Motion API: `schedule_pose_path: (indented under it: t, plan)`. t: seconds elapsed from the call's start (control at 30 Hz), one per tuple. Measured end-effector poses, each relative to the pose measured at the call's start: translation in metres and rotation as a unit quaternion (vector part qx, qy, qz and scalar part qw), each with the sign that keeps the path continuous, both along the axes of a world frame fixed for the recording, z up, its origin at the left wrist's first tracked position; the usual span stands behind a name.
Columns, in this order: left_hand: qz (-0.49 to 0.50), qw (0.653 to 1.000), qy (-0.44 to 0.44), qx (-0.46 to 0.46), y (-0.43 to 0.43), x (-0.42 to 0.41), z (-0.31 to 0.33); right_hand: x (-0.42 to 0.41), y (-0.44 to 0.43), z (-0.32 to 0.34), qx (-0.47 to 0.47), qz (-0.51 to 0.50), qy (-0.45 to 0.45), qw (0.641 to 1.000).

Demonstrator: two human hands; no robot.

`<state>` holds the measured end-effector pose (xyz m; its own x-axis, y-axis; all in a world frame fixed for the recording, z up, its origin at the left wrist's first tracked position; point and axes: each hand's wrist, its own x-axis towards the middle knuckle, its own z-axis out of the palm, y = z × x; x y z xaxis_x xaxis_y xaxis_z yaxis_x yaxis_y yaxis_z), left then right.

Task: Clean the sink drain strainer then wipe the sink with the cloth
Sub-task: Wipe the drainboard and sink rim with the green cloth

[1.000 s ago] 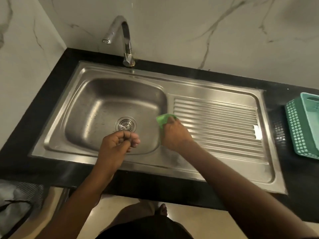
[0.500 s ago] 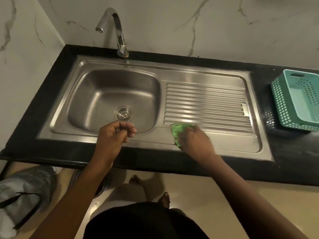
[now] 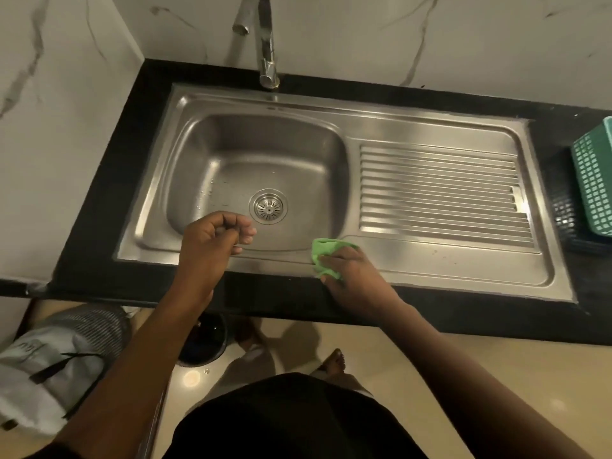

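Your right hand (image 3: 354,276) is pressing the green cloth (image 3: 326,256) flat on the sink's (image 3: 430,270) front rim, just right of the basin's near-right corner. Fingers are spread over the cloth, grip clamped on it; part of the cloth pokes out toward the basin.

Your left hand (image 3: 212,240) hovers over the basin's front edge, left of the cloth and apart from it. Fingers curled in, thumb against fingertips, a loose clench. I can't tell whether anything is pinched in there.

The drain strainer (image 3: 268,206) is seated in the drain at the basin floor, just behind your left hand's knuckles, not touched by either hand. A few water droplets sit on the basin floor left of the strainer.

The drainboard ribs (image 3: 440,193) are right of the basin. The faucet (image 3: 265,44) is at the sink's back rim. A teal basket (image 3: 592,180) sits on the black desk (image 3: 116,160), right of the sink.
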<state>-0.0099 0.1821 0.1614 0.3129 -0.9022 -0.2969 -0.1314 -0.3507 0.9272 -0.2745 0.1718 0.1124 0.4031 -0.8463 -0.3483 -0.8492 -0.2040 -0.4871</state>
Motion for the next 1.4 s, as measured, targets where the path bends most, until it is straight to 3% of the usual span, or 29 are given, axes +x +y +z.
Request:
schedule_pose_path:
  t: [0.27, 0.37, 0.5, 0.63, 0.8, 0.9, 1.1, 1.4]
  plan:
    - [-0.005, 1.000, 0.014, -0.004, -0.036, 0.062, -0.005, 0.185, -0.006, -0.019, -0.016, 0.085, -0.030, 0.996]
    - [-0.016, 1.000, 0.019, -0.012, -0.048, 0.076, -0.005, 0.218, -0.006, -0.023, -0.039, 0.094, -0.036, 0.994]
    - [-0.034, 0.999, 0.021, -0.014, -0.062, 0.088, -0.006, 0.201, -0.009, -0.021, -0.056, 0.119, -0.046, 0.990]
    - [-0.042, 0.999, 0.031, -0.010, -0.066, 0.088, -0.011, 0.121, -0.012, -0.019, -0.066, 0.105, -0.051, 0.991]
    - [-0.030, 0.999, 0.039, -0.009, -0.063, 0.084, -0.015, 0.002, -0.018, 0.005, -0.070, 0.066, 0.071, 0.993]
    - [-0.018, 0.999, 0.042, -0.010, -0.061, 0.084, -0.015, -0.020, -0.018, 0.010, -0.024, 0.047, 0.074, 0.996]
    - [0.007, 0.999, 0.038, -0.018, -0.054, 0.093, -0.011, 0.025, -0.018, -0.003, -0.009, 0.097, 0.008, 0.995]
    - [0.064, 0.998, 0.024, -0.015, -0.041, 0.128, -0.009, 0.190, -0.038, -0.013, 0.022, 0.200, -0.072, 0.977]
